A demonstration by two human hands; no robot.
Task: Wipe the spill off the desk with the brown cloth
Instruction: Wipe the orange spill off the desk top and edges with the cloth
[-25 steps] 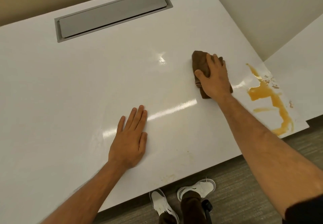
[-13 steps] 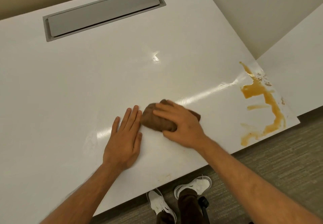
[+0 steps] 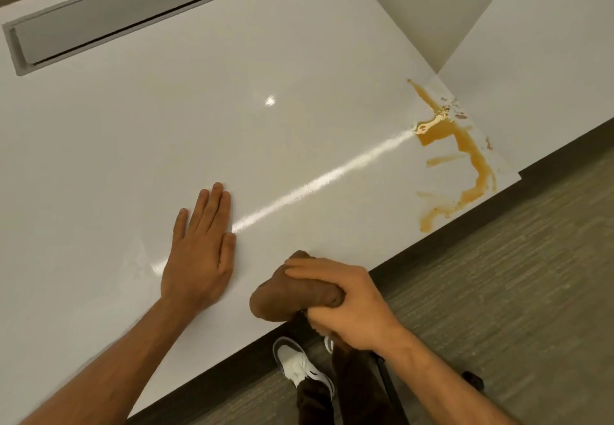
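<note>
— Where is the spill [image 3: 463, 155] lying from your grip?

— Far and to the right of it, well apart, in the desk's [image 3: 166, 119] right corner. Its long axis is running near-to-far beside the right edge. I am curling my right hand [image 3: 345, 305] around the bunched brown cloth [image 3: 285, 295] at the near edge.

— Which hand is nearer?

— The right 1, I am judging. My left hand [image 3: 199, 252] is lying flat on the desk, fingers straight and together, farther left, holding nothing.

— So the next sweep?

— Probably rightward and away from me.
</note>
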